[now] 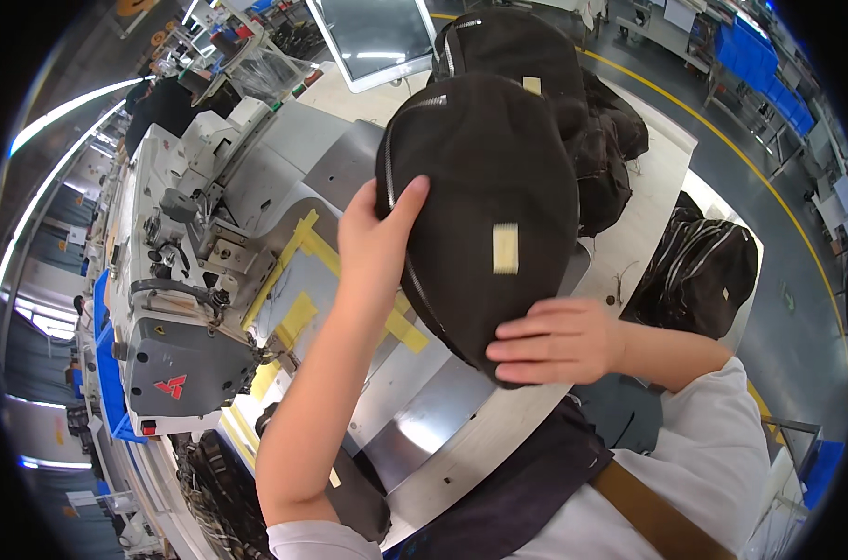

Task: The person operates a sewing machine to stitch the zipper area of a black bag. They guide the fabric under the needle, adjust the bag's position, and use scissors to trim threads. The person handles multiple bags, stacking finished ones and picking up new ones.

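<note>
A black zippered fabric bag piece, rounded and tapering toward its near end, is held up between my hands. A silver zipper curves along its left edge, and a small cream patch sits on its face. My left hand is closed on the zipper edge, thumb on the front, its other fingers hidden behind. My right hand holds the lower right edge, fingers laid straight across the front and thumb out of sight. Behind it, a similar black piece lies on the pale table.
At the left stands a sewing machine, its metal bed marked with yellow tape. A white-framed tablet stands at the back. More black pieces are stacked at the right. Dark fabric hangs below the machine.
</note>
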{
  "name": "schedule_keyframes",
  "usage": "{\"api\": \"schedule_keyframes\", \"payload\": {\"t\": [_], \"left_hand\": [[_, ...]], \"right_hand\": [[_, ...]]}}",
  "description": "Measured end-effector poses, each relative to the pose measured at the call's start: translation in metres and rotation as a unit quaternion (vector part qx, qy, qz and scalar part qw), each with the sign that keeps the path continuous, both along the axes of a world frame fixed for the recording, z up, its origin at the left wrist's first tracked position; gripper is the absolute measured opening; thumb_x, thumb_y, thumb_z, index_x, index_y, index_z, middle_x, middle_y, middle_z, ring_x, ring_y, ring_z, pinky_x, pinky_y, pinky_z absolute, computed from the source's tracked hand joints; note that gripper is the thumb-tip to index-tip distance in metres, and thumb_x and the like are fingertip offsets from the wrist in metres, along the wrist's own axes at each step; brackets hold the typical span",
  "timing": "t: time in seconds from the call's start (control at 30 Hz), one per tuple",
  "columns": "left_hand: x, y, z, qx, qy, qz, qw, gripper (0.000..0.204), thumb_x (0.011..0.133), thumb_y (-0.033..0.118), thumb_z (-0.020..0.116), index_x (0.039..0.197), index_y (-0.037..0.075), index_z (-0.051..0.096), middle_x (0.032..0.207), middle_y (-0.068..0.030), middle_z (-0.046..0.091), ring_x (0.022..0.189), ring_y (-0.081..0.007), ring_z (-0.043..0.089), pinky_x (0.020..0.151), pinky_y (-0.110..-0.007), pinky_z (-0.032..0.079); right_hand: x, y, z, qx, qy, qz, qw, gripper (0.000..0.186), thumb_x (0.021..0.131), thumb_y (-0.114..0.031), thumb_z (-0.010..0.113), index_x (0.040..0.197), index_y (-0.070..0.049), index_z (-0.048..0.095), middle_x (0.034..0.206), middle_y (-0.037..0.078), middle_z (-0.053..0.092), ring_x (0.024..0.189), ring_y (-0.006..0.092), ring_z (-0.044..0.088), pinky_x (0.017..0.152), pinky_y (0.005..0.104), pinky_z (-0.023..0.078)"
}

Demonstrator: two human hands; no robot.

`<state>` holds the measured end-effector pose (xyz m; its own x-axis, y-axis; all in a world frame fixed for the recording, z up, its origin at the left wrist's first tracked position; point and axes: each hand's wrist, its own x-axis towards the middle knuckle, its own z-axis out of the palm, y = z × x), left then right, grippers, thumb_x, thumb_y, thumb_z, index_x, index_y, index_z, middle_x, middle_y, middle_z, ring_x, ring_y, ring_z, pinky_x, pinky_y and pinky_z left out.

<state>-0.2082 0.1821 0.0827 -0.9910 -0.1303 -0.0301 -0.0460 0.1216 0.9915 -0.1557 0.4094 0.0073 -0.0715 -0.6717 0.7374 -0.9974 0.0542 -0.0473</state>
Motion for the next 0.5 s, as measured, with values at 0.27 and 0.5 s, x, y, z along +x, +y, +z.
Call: {"api": "schedule_keyframes", "payload": {"t": [0.27, 0.5], "left_hand": [[0.091, -0.043, -0.010, -0.052, -0.008, -0.039, 0.998, 0.024, 0.094, 0.019, 0.063, 0.107, -0.001, 0.061, 0.089, 0.0019, 0.062, 0.082, -0.0048, 0.053, 0.077, -0.020, 0.042], [0.124, -0.046, 0.013, -0.054, -0.074, -0.044, 0.995, 0.026, 0.094, 0.024, 0.063, 0.103, -0.001, 0.063, 0.080, 0.0061, 0.054, 0.073, -0.0023, 0.043, 0.067, -0.018, 0.035]], "right_hand": [[0.009, 0.010, 0.027, -0.177, -0.153, -0.096, 0.967, 0.048, 0.075, -0.019, 0.076, 0.119, -0.007, 0.061, 0.126, 0.015, 0.057, 0.113, 0.0316, 0.058, 0.096, 0.0419, 0.044], [0.008, -0.026, 0.028, -0.098, -0.726, 0.029, 0.680, 0.025, 0.093, -0.024, 0.064, 0.105, -0.002, 0.064, 0.086, -0.003, 0.058, 0.075, 0.0037, 0.049, 0.064, 0.0210, 0.039]]}}
